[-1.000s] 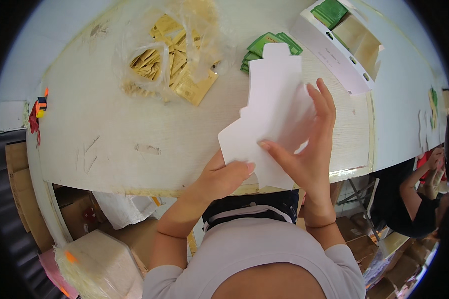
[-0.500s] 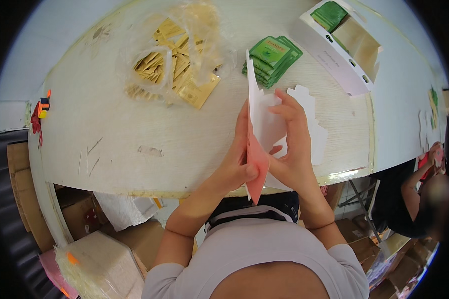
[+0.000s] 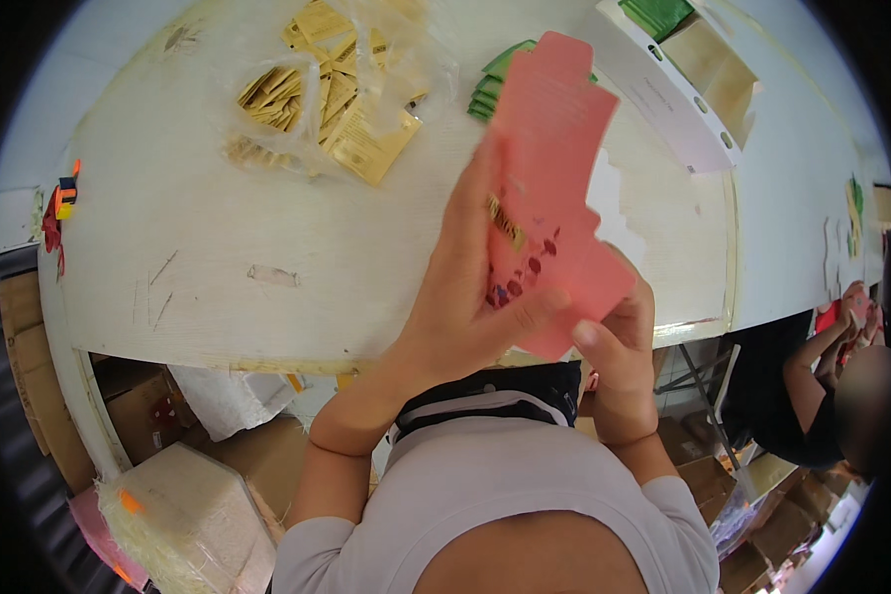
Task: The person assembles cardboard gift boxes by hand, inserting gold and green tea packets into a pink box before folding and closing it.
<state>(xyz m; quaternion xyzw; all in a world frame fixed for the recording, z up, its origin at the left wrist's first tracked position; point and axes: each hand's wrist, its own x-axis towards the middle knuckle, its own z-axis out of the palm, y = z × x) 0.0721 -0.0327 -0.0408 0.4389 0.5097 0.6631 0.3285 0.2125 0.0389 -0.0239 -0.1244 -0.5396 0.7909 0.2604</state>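
Between my hands is a pink printed carton (image 3: 554,139) with a dark berry picture, its tabs and flaps spread and its printed side toward me. My left hand (image 3: 465,282) grips its left edge, thumb lying across the printed face. At the lower right corner my right hand (image 3: 619,342) pinches the carton, with the thumb in front and the fingers behind. White flat card blanks (image 3: 619,213) lie on the table behind it, partly covered. Green sachets (image 3: 485,94) in a stack are mostly hidden by the carton's upper part.
A clear plastic bag (image 3: 302,99) of gold sachets (image 3: 371,139) lies at the far left of the table (image 3: 218,218). Toward the far right stands a long white box (image 3: 668,94) with green sachets inside. Another person (image 3: 812,381) works at the right. Cardboard boxes (image 3: 139,416) sit below the table.
The carton was edge-on, with its white inside toward my right hand. Now it is turned so its pink face shows, and my right hand has moved down to its lower corner.
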